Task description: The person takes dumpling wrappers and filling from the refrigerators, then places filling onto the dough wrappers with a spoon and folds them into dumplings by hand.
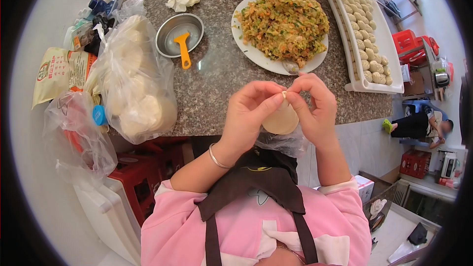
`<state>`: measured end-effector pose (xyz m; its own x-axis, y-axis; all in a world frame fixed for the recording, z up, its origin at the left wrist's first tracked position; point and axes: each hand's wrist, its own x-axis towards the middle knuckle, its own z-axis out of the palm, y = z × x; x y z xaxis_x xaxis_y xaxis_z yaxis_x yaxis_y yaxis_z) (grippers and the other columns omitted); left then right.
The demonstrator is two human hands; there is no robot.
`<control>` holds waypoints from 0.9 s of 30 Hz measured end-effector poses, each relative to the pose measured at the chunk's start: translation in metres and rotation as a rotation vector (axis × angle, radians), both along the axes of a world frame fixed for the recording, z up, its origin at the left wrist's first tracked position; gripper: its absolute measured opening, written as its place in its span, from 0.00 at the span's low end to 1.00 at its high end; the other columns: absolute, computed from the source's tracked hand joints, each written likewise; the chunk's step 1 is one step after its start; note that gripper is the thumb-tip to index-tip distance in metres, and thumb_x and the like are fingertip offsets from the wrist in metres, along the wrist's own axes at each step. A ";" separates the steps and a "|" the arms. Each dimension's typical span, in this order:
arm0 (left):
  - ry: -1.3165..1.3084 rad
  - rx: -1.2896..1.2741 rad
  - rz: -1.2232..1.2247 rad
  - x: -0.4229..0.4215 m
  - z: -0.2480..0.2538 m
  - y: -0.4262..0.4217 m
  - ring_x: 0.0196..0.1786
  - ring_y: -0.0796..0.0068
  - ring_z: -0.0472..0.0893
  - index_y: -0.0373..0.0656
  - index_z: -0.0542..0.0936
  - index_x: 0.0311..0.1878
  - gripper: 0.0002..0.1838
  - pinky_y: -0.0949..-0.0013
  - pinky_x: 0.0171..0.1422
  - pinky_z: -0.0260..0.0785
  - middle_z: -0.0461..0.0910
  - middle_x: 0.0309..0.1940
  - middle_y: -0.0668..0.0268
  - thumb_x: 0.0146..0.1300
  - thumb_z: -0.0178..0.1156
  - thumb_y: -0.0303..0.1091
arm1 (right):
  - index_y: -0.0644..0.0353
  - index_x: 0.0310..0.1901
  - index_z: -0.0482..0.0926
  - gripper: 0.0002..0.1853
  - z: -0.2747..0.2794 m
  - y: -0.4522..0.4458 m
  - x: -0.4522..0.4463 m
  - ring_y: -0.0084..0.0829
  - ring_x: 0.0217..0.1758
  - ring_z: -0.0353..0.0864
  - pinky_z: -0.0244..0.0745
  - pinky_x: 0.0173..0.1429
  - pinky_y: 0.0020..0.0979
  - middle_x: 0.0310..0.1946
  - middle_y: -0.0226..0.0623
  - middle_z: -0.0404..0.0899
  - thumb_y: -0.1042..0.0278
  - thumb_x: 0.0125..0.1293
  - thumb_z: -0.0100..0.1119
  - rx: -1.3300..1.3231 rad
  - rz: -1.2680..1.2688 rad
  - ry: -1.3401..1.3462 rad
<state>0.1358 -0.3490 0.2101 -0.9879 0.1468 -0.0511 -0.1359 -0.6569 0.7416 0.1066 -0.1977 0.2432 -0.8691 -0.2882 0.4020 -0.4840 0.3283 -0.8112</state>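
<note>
Near the table's front edge, my left hand [253, 108] and my right hand [315, 108] meet at the fingertips. Both pinch the upper edge of a round, pale dough wrapper [281, 120], which hangs below them. Just beyond my hands stands a white oval plate [245, 51] heaped with chopped vegetable filling [283, 24]. A spoon [290, 67] lies partly in the filling at the plate's near side. To the left, a clear plastic bag [140, 79] holds stacks of pale round wrappers.
A metal bowl [162, 44] with a yellow-handled scraper [183, 51] stands left of the plate. Crumpled tissue [183, 0] lies behind it. On the right, a white tray [382, 34] holds rows of pleated dumplings [364, 39]. Another person's hands show at the far edge. Someone sits [426, 125] farther right.
</note>
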 end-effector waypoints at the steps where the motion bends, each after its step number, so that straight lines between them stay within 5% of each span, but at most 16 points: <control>1: 0.022 -0.015 0.056 0.000 0.000 0.002 0.47 0.79 0.78 0.38 0.78 0.44 0.08 0.73 0.53 0.70 0.79 0.42 0.67 0.62 0.60 0.25 | 0.64 0.32 0.77 0.03 -0.001 -0.002 0.000 0.38 0.38 0.77 0.72 0.46 0.34 0.30 0.38 0.77 0.77 0.56 0.61 0.028 -0.006 0.045; 9: 0.097 -0.160 -0.016 -0.002 0.007 -0.007 0.48 0.79 0.77 0.38 0.76 0.47 0.09 0.72 0.54 0.69 0.78 0.43 0.67 0.64 0.58 0.26 | 0.64 0.33 0.77 0.04 -0.003 0.001 0.001 0.36 0.38 0.77 0.71 0.47 0.32 0.32 0.39 0.78 0.76 0.55 0.62 -0.034 -0.052 -0.029; 17: -0.225 0.275 -0.360 -0.005 0.005 -0.017 0.52 0.61 0.80 0.33 0.72 0.57 0.18 0.64 0.57 0.76 0.78 0.50 0.56 0.70 0.50 0.34 | 0.66 0.33 0.79 0.02 -0.001 0.016 -0.008 0.27 0.40 0.76 0.70 0.50 0.30 0.34 0.35 0.79 0.79 0.58 0.61 -0.302 0.024 -0.280; 20: -0.272 0.303 -0.387 -0.004 0.006 -0.014 0.49 0.60 0.82 0.32 0.70 0.58 0.18 0.71 0.50 0.79 0.79 0.48 0.55 0.72 0.48 0.34 | 0.66 0.35 0.80 0.05 -0.016 0.032 -0.020 0.27 0.40 0.76 0.70 0.53 0.31 0.35 0.34 0.79 0.79 0.57 0.63 -0.299 0.259 -0.145; 27: -0.337 0.279 -0.414 -0.008 0.011 -0.008 0.46 0.63 0.83 0.34 0.66 0.63 0.22 0.72 0.46 0.79 0.78 0.48 0.54 0.71 0.49 0.35 | 0.65 0.38 0.82 0.10 -0.021 0.043 -0.017 0.28 0.43 0.77 0.65 0.63 0.37 0.37 0.34 0.80 0.77 0.53 0.67 -0.318 0.204 -0.164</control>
